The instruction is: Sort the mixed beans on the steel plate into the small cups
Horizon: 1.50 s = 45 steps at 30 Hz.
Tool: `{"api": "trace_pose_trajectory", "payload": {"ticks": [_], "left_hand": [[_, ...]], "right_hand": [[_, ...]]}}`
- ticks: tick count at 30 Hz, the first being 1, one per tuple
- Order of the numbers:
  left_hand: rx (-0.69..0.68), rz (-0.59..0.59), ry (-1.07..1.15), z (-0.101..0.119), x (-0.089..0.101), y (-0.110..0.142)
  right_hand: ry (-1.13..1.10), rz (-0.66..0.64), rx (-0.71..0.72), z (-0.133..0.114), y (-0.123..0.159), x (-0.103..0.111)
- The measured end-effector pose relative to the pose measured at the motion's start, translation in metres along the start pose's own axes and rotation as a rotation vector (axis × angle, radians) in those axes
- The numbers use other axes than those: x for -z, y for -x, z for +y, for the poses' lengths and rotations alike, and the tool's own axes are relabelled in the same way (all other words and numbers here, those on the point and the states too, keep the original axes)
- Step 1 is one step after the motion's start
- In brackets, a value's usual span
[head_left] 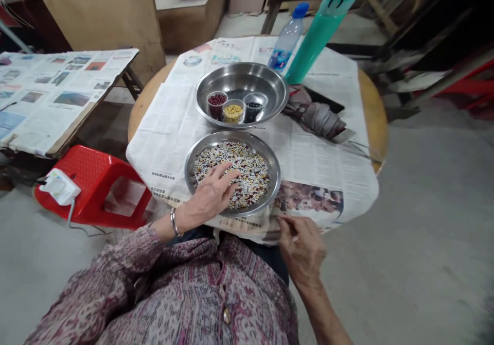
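Newspaper-covered counter [309, 154], head cam: got mixed beans [250, 170] in a steel plate [277, 180], bowl [270, 85] with cups [233, 112] just behind it. Got left hand [212, 193] loosely open over the beans, right hand [303, 244] pinched near the plate, can't tell on what.

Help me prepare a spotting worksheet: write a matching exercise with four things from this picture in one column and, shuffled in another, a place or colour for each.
1. left hand
2. right hand
3. plastic bottle
4. stool

A. has a blue cap
B. red
C. at the near edge of the newspaper
D. over the mixed grains in the nearer bowl

Pairs: 1-D; 2-C; 3-A; 4-B
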<state>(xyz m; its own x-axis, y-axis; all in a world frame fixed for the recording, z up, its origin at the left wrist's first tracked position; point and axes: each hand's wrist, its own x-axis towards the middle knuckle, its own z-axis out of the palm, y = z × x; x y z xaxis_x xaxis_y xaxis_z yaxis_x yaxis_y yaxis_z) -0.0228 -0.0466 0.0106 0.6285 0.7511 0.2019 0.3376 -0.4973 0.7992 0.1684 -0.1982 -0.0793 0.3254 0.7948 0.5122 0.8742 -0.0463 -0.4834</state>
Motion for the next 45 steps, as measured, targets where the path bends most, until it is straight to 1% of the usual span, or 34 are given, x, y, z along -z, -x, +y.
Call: {"api": "trace_pose_trajectory", "payload": {"ticks": [2,4,7,9,11,12,13,14,15,17,18,19,20,21,23,26,28,30,32,33,36,39,41,43,45], "left_hand": [[-0.088,0.041,-0.1,-0.005,0.001,0.01],[-0.124,0.091,-0.126,-0.008,0.005,0.025],[-0.161,0.175,-0.148,-0.014,0.008,0.043],[-0.18,0.191,-0.153,-0.018,0.007,0.049],[-0.175,0.173,-0.152,-0.022,0.006,0.051],[-0.157,0.163,-0.155,-0.023,0.005,0.051],[-0.133,0.147,-0.163,-0.023,0.005,0.05],[-0.109,0.119,-0.178,-0.023,0.006,0.048],[-0.088,0.066,-0.197,-0.022,0.008,0.046],[-0.086,-0.122,-0.244,-0.018,0.014,0.039],[-0.109,-0.239,-0.266,-0.016,0.017,0.034],[-0.15,-0.353,-0.289,-0.014,0.02,0.028],[-0.209,-0.449,-0.317,-0.013,0.021,0.022],[-0.274,-0.514,-0.357,-0.012,0.021,0.014],[-0.418,-0.566,-0.462,-0.013,0.017,-0.003],[-0.607,-0.526,-0.608,-0.02,0.001,-0.027],[-0.691,-0.509,-0.677,-0.025,-0.009,-0.041],[-0.72,-0.486,-0.735,-0.031,-0.016,-0.053],[-0.675,-0.456,-0.776,-0.037,-0.015,-0.062],[-0.621,-0.44,-0.793,-0.039,-0.012,-0.065],[-0.378,-0.378,-0.837,-0.044,0.006,-0.065],[-0.145,-0.311,-0.889,-0.043,0.029,-0.051],[-0.024,-0.302,-0.916,-0.038,0.041,-0.038],[0.044,-0.324,-0.921,-0.031,0.047,-0.023],[0.06,-0.364,-0.898,-0.024,0.048,-0.013]], "right_hand": [[0.135,-0.018,0.014,0.0,0.0,0.0],[0.188,-0.03,0.011,-0.001,-0.004,0.002],[0.073,0.02,-0.036,-0.01,-0.021,0.008],[-0.03,0.078,-0.037,-0.023,-0.038,0.009],[-0.098,0.103,0.042,-0.038,-0.056,0.007],[-0.108,0.083,0.105,-0.046,-0.065,0.004],[-0.096,0.032,0.176,-0.053,-0.073,0.001],[-0.059,-0.04,0.247,-0.058,-0.079,-0.001],[-0.006,-0.123,0.307,-0.061,-0.084,-0.003],[0.1,-0.269,0.38,-0.063,-0.092,-0.004],[0.134,-0.308,0.396,-0.062,-0.095,-0.003],[0.152,-0.321,0.398,-0.06,-0.097,-0.002],[0.158,-0.312,0.391,-0.057,-0.098,-0.002],[0.157,-0.287,0.371,-0.054,-0.098,-0.003],[0.137,-0.191,0.295,-0.048,-0.097,-0.009],[0.058,-0.05,0.165,-0.042,-0.087,-0.028],[-0.014,0.003,0.118,-0.038,-0.08,-0.041],[-0.063,0.036,0.085,-0.036,-0.073,-0.05],[-0.088,0.052,0.064,-0.035,-0.07,-0.054],[-0.099,0.058,0.059,-0.035,-0.069,-0.054],[-0.159,0.083,0.062,-0.034,-0.068,-0.053],[-0.226,0.118,0.042,-0.034,-0.068,-0.053],[-0.247,0.128,0.027,-0.035,-0.069,-0.053],[-0.249,0.128,0.027,-0.035,-0.069,-0.053],[-0.251,0.122,0.028,-0.035,-0.069,-0.053]]}}
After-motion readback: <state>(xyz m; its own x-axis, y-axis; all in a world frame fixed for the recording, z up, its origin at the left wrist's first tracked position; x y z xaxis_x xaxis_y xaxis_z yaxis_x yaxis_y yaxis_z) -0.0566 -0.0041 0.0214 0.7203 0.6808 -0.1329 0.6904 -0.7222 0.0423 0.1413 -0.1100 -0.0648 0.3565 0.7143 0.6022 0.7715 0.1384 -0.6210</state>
